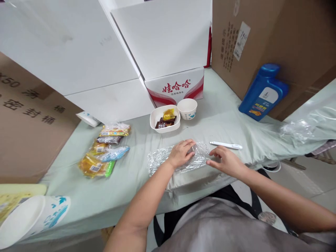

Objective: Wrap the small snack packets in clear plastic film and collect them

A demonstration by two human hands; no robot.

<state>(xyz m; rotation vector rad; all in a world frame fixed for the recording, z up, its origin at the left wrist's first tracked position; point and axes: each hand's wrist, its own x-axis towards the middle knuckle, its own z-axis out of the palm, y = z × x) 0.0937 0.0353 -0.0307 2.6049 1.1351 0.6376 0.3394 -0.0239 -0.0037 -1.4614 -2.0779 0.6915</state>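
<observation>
Near the front edge of the pale-green cloth-covered table (139,182), clear crinkled plastic wrapping (160,157), lengthwise along that edge: directly beneath the bare left hand (181,153), just left of the bare right hand (227,161); with fingers loosely parted on both.

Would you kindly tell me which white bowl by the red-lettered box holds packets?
The squarish bowl on the left; yellow and brown packets lie inside, whereas the round bowl shows none.

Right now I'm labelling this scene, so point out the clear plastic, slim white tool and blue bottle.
Clear plastic (160,157): head view, crinkled left part.
Slim white tool (226,145): head view, its middle.
Blue bottle (267,95): head view, white label.
</observation>
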